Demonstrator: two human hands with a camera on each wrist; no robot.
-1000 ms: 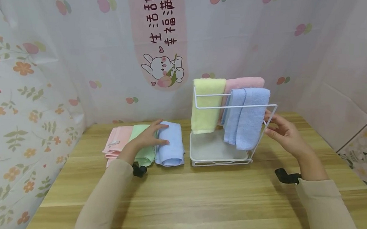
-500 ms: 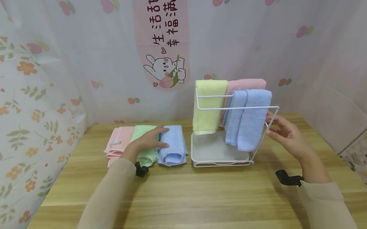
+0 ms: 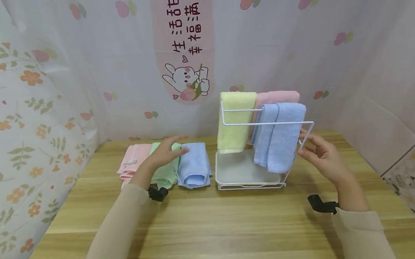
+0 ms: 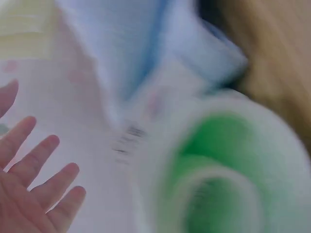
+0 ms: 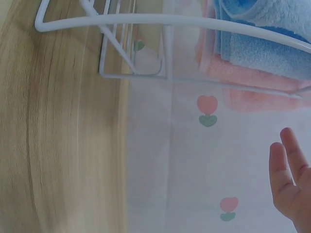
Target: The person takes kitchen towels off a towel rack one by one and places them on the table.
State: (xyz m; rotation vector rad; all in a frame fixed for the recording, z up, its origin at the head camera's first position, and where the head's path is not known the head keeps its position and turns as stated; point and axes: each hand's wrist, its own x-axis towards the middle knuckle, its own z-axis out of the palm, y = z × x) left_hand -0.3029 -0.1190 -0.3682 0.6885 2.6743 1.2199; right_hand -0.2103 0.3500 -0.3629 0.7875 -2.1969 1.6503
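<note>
My left hand (image 3: 164,153) hovers over the folded green towel (image 3: 165,174), and its fingertips reach toward the folded blue towel (image 3: 194,160) beside it. In the left wrist view the fingers (image 4: 41,158) are spread and hold nothing. To the right stands a white wire rack (image 3: 250,186) with a yellow towel (image 3: 235,127), a pink towel (image 3: 275,95) and a blue towel (image 3: 284,138) hung over it. My right hand (image 3: 321,156) is at the rack's right side, its fingers (image 5: 279,167) extended and apart from the wire in the right wrist view.
A folded pink towel (image 3: 134,160) lies left of the green one. The rack's base carries a pale tray (image 3: 239,167). All stand on a wooden table (image 3: 222,229), with a printed cloth (image 3: 126,61) hanging behind it.
My left hand has lifted off the blue towel on the table and drawn back slightly left. My right hand stays at the rack's side with little movement. The hung towels look unchanged.
</note>
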